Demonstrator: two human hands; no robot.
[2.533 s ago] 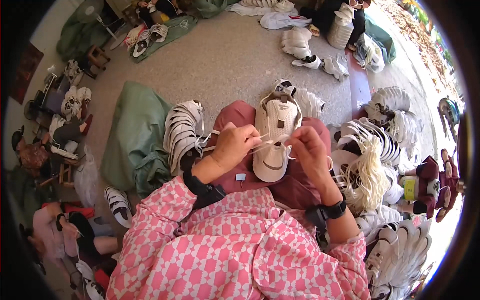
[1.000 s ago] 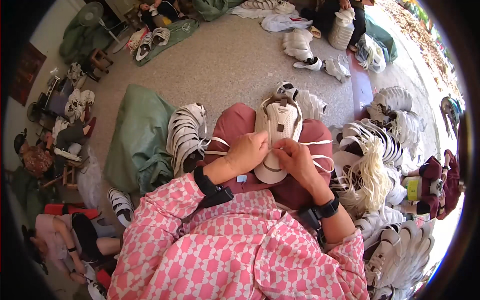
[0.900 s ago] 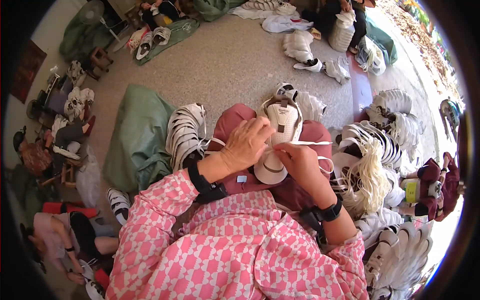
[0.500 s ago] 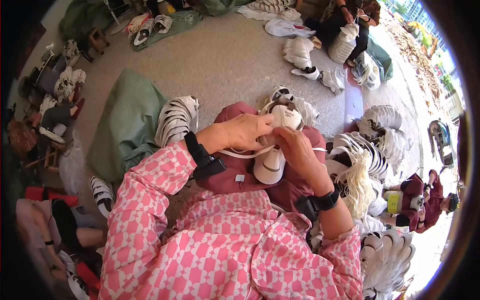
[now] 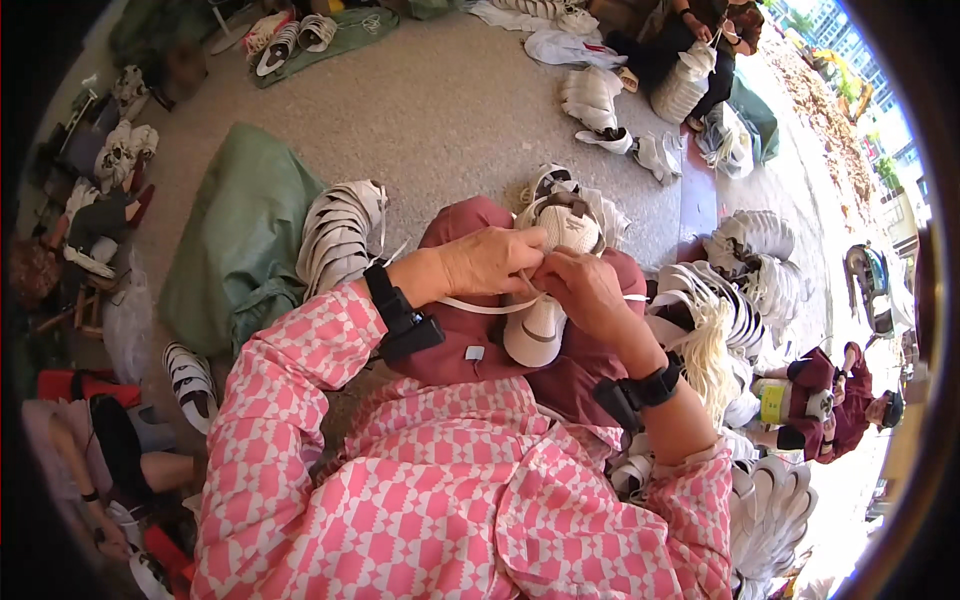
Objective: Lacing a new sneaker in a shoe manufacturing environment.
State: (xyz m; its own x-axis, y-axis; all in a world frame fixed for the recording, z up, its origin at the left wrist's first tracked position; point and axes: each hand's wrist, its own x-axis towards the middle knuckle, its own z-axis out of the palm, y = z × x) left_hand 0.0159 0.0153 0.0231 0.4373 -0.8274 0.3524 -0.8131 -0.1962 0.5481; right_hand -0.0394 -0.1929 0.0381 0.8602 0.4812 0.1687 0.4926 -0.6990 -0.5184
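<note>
A cream shoe upper (image 5: 533, 335) rests in my lap on maroon cloth (image 5: 455, 345), its rounded end toward me. Over its middle, both hands meet with fingers bent. My left hand (image 5: 490, 263) pinches a flat white shoelace (image 5: 478, 307) near the opening of the upper. Close against it, my right hand (image 5: 592, 288) has its thumb and fingers pressed together on the lace too; its fingertips are partly hidden. One stretch of lace loops left across the cloth, and a lace end shows to the right of the upper.
Stacked white shoe uppers (image 5: 343, 235) stand at left beside a green cloth-covered heap (image 5: 235, 240). More uppers (image 5: 710, 300) and a bundle of cream laces (image 5: 708, 365) lie at right. Several people sit around, one with a stack of uppers (image 5: 685, 88) at the far right.
Both hands stay at the upper and shift slightly while working the lace. The whole view has moved a little, so surrounding things appear slightly farther left.
</note>
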